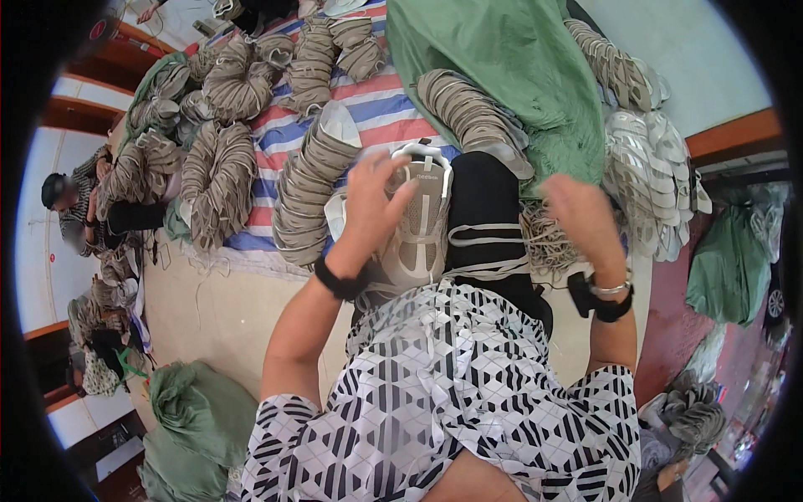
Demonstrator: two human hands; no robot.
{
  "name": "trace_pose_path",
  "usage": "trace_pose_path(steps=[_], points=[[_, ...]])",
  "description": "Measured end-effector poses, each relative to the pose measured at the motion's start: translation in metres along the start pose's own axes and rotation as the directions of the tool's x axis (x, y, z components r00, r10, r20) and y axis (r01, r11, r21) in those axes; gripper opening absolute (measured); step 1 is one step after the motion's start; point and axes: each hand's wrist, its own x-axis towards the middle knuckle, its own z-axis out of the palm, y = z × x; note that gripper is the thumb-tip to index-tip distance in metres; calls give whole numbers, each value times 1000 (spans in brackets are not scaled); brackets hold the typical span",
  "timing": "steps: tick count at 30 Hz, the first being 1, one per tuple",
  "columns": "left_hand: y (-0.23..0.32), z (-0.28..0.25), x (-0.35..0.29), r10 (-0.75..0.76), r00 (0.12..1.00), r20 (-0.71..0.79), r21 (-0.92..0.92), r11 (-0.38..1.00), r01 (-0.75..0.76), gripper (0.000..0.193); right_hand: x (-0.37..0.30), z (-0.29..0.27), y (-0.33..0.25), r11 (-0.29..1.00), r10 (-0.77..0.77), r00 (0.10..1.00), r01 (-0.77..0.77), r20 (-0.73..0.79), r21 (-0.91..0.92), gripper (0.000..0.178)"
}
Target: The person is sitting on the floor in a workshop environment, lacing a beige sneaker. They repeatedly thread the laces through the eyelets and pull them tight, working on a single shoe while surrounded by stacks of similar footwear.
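Observation:
A beige shoe upper [418, 219] with a white collar edge and pale strips lies on my left thigh, toe end toward me. My left hand [375, 197] is over its left side, thumb and fingers apart; whether the fingertips touch it I cannot tell. To the right of my knee, my right hand [585, 216] is raised and smeared by motion, its fingers unclear. Beige shoelaces [488, 234] lie across my black-clad right thigh. A tangled bundle of laces [548, 243] sits beside that leg, near my right hand.
Stacks of beige shoe uppers [305, 197] stand on a striped sheet [272, 146]. Ahead, a green sheet [502, 58] lies beside another stack [473, 113]. More uppers [648, 180] are piled at right. Green sacks [201, 414] stand behind left. A co-worker [79, 197] sits at left.

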Motion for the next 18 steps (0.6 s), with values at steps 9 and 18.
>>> trace_pose_path(steps=[9, 18], points=[[-34, 34, 13, -122, 979, 165, -98, 985, 139, 34, 44, 26, -52, 821, 120, 976, 6, -182, 571, 16], [-59, 22, 11, -50, 984, 170, -245, 965, 91, 34, 89, 109, -77, 917, -149, 974, 199, -168, 346, 12]])
